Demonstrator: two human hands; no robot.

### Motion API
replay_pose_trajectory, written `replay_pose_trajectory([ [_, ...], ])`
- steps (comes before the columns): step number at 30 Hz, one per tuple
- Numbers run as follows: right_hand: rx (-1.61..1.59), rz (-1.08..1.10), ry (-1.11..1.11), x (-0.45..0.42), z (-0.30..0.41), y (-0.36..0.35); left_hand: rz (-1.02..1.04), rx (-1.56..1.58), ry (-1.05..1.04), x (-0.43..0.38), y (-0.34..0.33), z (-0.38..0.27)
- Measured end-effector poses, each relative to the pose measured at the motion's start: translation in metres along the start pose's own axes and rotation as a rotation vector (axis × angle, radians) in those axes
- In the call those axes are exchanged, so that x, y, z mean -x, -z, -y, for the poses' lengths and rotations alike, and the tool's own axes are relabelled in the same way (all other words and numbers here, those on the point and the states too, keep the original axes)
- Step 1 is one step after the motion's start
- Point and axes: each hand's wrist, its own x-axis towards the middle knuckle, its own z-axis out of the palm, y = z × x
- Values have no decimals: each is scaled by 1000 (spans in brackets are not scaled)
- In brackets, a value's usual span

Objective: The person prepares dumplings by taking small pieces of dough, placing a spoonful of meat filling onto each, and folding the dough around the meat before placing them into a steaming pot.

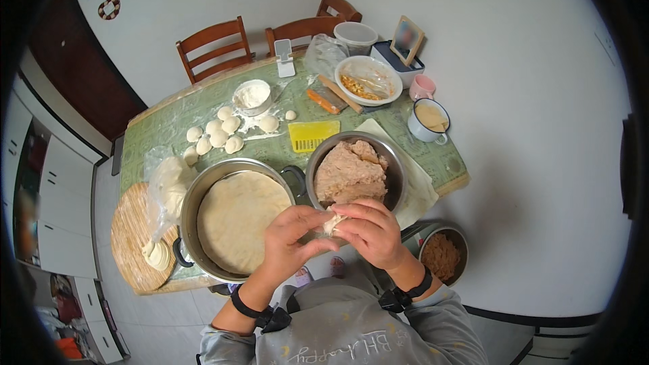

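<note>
Between my two hands, just in front of a steel bowl [400, 182], is a small gathered piece of dough [333, 224]. The fingertips of my right hand [372, 230] pinch its upper edge. My left hand [294, 241] cups it from the other side, thumb and fingers around it. Whether anything is inside the dough is hidden by my fingers. A big mound of pale pink minced filling [350, 172] fills much of the bowl. To the left stands a wide steel pot [187, 197] with black handles, lined with a pale cloth [243, 223].
Several dough balls [218, 138] lie near a flour bowl [252, 97]. A yellow scraper [314, 136] sits behind the steel bowl. At left, bagged dough [175, 182] and stacked wrappers [157, 256] rest by a wooden board [129, 243]. A second filling pot [464, 243] stands lower right.
</note>
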Motion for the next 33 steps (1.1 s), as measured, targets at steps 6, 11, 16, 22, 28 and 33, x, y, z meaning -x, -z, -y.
replay_pose_trajectory([
  [6,-90,1,-19,-8,-2,-9,-17,-140,26,2,10,-2],
  [11,-134,38,27,-17,-4,-27,-60,-132,129,12,25,5],
  [16,-181,134,-168,-17,-3,-61,-108,-116,214,24,41,19],
  [22,-261,234,-95,-26,-11,-114,-160,-192,253,44,69,48],
  [28,-303,386,-71,-27,-26,-175,-204,-300,333,66,96,86],
  [33,-325,434,-72,-27,-32,-218,-257,-359,401,82,107,124],
])
